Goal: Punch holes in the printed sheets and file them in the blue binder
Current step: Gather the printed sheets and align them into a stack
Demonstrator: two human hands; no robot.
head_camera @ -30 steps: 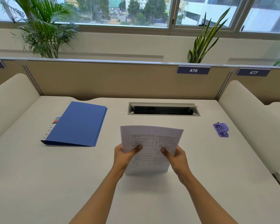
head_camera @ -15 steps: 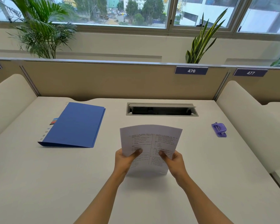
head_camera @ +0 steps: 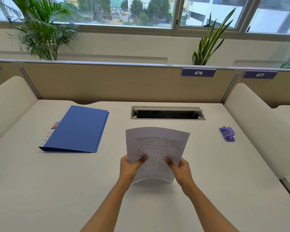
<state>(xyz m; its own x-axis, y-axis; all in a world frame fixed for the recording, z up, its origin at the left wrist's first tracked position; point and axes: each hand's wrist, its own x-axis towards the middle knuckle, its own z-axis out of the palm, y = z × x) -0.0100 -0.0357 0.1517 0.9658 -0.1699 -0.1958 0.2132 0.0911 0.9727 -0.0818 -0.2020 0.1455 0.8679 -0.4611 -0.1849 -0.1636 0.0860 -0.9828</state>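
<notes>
I hold the printed sheets [head_camera: 155, 144] upright over the middle of the white desk [head_camera: 57, 190], their lower edge resting on or near its surface and the stack bowed outward. My left hand [head_camera: 131, 166] grips the left side with the thumb on the front. My right hand [head_camera: 179, 169] grips the right side the same way. The blue binder [head_camera: 79, 129] lies closed and flat at the far left of the desk. A small purple hole punch [head_camera: 227, 133] sits on the desk at the far right.
A grey cable hatch [head_camera: 167, 113] is sunk into the desk just beyond the sheets. Beige partition panels [head_camera: 107, 82] with labels 476 and 477 close off the back, and rounded cream dividers [head_camera: 258, 124] flank both sides. Potted plants stand behind the partition.
The sheets have bowed more, with their top edge curving, while both hands keep their grip in about the same place. The binder and punch have not moved.
</notes>
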